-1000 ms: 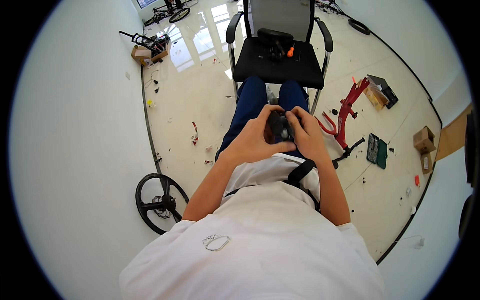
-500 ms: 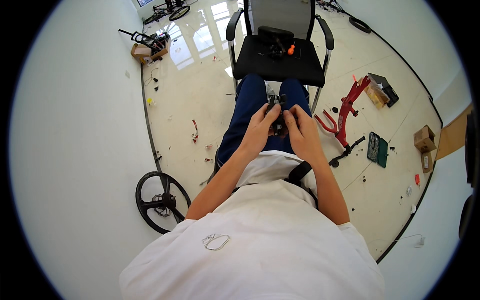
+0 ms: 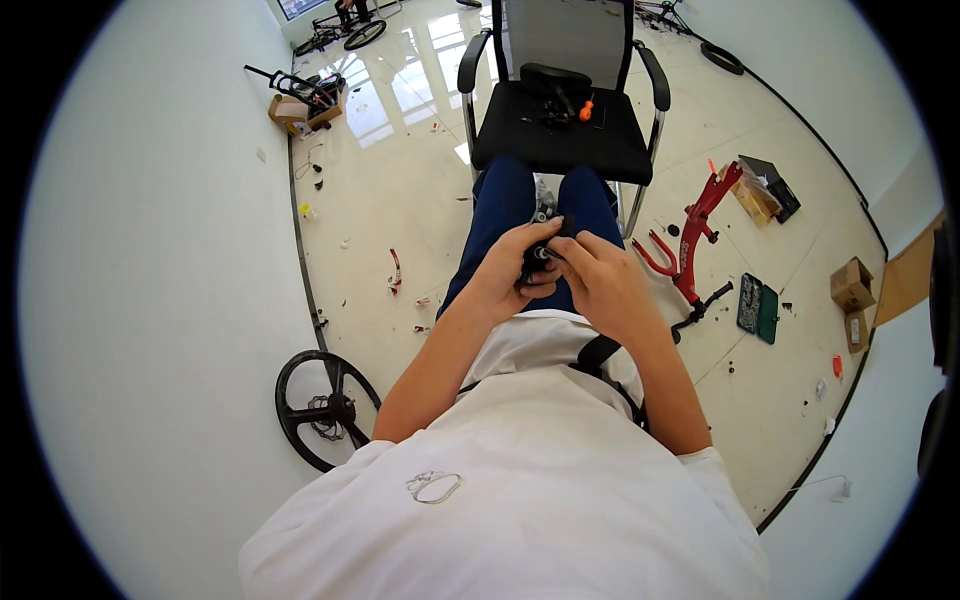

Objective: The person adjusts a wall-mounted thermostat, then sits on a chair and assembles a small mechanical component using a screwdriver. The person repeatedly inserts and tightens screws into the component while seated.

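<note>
Above my lap, my left hand (image 3: 503,272) is closed around a small black and silver mechanical part (image 3: 538,257), apparently a bike part. Its exact kind is hidden by my fingers. The fingertips of my right hand (image 3: 603,278) are pinched against the part's right side, by a round silver piece. A small silver-and-clear item (image 3: 543,205) lies between my thighs, just beyond the hands. Facing my knees is a black office chair (image 3: 520,145), with an orange-handled screwdriver (image 3: 586,110) and a black saddle-like piece (image 3: 555,78) on its seat.
A red bike frame (image 3: 688,245) lies on the floor at right, beside an open green socket case (image 3: 768,315) and cardboard boxes (image 3: 851,285). At left a black three-spoke wheel (image 3: 287,412) leans near the wall. Small parts are scattered about. A person sits by bikes far off.
The part has been turned and drawn slightly nearer in my hands. My right hand has shifted from holding its side to pinching at it, while my left wraps further around it.
</note>
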`<state>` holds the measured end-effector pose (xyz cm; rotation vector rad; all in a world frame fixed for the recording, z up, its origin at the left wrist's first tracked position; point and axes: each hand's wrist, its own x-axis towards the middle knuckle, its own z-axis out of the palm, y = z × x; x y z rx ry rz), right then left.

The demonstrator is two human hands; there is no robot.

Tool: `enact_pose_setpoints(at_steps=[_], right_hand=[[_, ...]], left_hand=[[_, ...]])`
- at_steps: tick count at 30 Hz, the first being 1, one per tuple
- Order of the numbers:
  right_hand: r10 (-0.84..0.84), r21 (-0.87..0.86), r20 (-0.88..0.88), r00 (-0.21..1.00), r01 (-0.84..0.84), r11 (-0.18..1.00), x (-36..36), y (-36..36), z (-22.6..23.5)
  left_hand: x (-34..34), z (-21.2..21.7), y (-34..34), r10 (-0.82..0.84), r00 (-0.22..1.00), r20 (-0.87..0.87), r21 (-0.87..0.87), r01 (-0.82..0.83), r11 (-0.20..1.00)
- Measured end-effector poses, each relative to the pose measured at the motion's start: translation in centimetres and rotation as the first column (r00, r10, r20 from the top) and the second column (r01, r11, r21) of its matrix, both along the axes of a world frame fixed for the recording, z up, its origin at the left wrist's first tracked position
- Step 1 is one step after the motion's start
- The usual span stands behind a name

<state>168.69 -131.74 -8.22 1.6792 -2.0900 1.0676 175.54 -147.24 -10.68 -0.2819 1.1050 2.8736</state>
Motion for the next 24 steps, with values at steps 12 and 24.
enact_pose_setpoints(at_steps=[12,24], right_hand=[[0.109,0.005,0.605,0.789,-0.141,0.990,-0.5,0.2,-0.4],[0.334,-0.353,0.932,-0.144,-0.142,0.925,1.2,-1.0,-1.3]], left_hand=[[-0.8,1.1,1.9,0.352,0.930,-0.107,-0.283,-0.368,0.886],[-0.9,-0.7,2.7,0.580,0.597,-0.554,-0.589,-0.774,0.234]])
